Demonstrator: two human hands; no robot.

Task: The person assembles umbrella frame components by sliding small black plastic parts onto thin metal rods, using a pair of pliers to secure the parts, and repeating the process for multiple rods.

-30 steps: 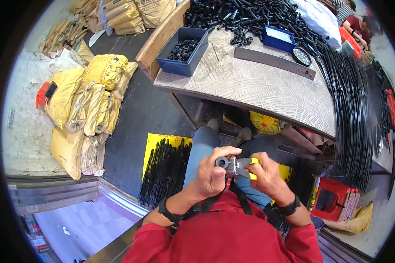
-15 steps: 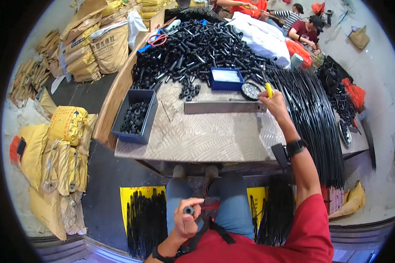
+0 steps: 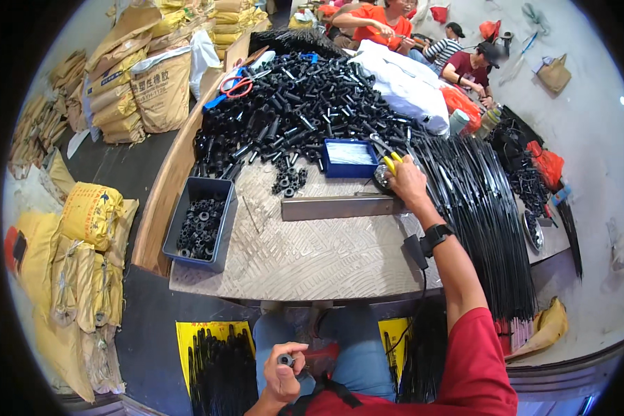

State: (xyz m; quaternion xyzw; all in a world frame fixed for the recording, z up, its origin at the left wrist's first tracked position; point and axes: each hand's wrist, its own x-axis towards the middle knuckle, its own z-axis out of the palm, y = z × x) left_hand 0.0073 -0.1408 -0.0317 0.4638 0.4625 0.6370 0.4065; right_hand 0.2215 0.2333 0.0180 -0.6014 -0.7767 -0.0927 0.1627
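My left hand [image 3: 281,378] is close to my body, above my lap, with its fingers wrapped round a black cylindrical tube [image 3: 286,360]; the round, hollow end points up. My right hand [image 3: 409,183] reaches over the far right of the table and is closed on pliers with yellow handles [image 3: 393,163]. The metal jaws point away, toward the pile of black parts [image 3: 291,104]. Beside that hand, a small round dish [image 3: 380,177] of shiny bits is partly hidden by the fingers. A blue box [image 3: 351,171] holding thin white pieces lies just left of the pliers.
A flat metal bar [image 3: 336,209] lies across the table [image 3: 312,256]. To its left stands a grey-blue bin [image 3: 222,239] of black rings. Long black cables [image 3: 475,222] cover the right side. A dark corded device [image 3: 416,251] sits under my right wrist. Co-workers sit beyond.
My right hand has moved left and the pliers now point away, with their jaws showing. My left hand still holds the tube. The whole view has shifted, with the table lower in it.
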